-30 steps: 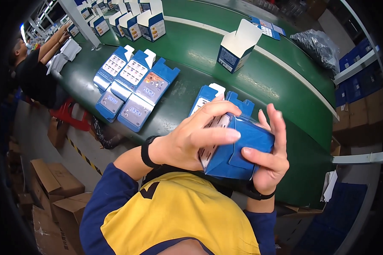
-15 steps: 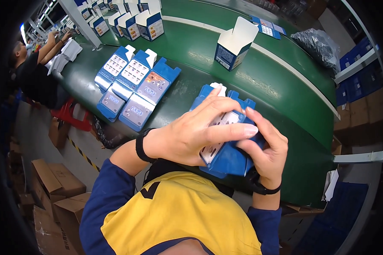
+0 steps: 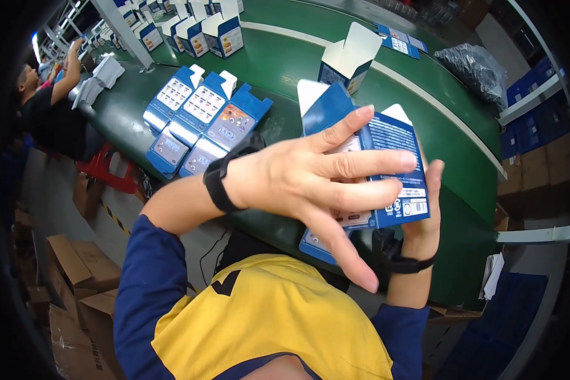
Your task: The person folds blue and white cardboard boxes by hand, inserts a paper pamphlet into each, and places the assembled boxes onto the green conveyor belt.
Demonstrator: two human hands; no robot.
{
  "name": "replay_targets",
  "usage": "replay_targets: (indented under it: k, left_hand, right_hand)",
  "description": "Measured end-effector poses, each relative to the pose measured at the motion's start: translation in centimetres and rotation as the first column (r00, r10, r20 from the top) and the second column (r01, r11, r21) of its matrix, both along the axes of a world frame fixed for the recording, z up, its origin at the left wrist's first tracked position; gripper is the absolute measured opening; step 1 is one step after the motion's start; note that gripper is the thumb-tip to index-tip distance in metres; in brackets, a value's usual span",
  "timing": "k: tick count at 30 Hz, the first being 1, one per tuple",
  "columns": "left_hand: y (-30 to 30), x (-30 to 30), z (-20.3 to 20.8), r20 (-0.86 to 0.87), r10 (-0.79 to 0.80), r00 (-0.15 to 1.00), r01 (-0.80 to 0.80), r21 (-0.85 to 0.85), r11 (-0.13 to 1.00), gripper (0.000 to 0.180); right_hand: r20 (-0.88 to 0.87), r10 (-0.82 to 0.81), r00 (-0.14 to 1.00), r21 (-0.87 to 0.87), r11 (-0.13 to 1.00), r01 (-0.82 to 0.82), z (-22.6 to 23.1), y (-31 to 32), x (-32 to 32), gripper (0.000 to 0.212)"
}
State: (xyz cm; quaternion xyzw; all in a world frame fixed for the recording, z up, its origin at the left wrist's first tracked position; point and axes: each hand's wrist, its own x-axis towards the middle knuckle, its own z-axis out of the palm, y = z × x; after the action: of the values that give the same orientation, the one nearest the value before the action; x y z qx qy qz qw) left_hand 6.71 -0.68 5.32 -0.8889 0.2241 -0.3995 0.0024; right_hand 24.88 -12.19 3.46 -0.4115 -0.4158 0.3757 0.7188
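Observation:
A blue carton (image 3: 396, 145) with white printing is opened out into box form, its flaps standing up at the top. My right hand (image 3: 424, 225) holds it from the right side; most of those fingers are hidden behind it. My left hand (image 3: 297, 174) spreads across the near face of the carton, fingers stretched wide apart. Below the carton, a flat blue carton (image 3: 318, 246) shows at the table's near edge, partly covered. Farther off stands an open-topped blue and white box (image 3: 342, 68).
Several flat cartons (image 3: 199, 106) lie overlapped on the green table to the left. Open boxes (image 3: 225, 39) stand in rows at the back left. A plastic bag (image 3: 472, 69) lies at the far right. Another person (image 3: 54, 107) works at the left, near a post (image 3: 123, 33).
The folded carton has been opened out into box form and raised. My left hand has gone from gripping it to spreading over its face; my right hand has shifted to its right side.

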Motion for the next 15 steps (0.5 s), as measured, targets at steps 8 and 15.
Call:
replay_targets:
  k: [8, 15]
  left_hand:
    - [5.0, -2.0, -6.0, -0.547, 0.576, 0.608, -0.791, -0.476, 0.384, 0.070]
    - [-0.5, -2.4, -10.4, -0.739, 0.539, 0.404, -0.913, -0.290, 0.286, 0.077]
  right_hand:
    - [0.307, -0.096, 0.947, -0.019, 0.994, 0.107, -5.5, 10.7, 8.0, 0.099]
    - [0.590, -0.118, 0.799, -0.324, 0.871, 0.368, -13.4, 15.4, 14.4, 0.116]
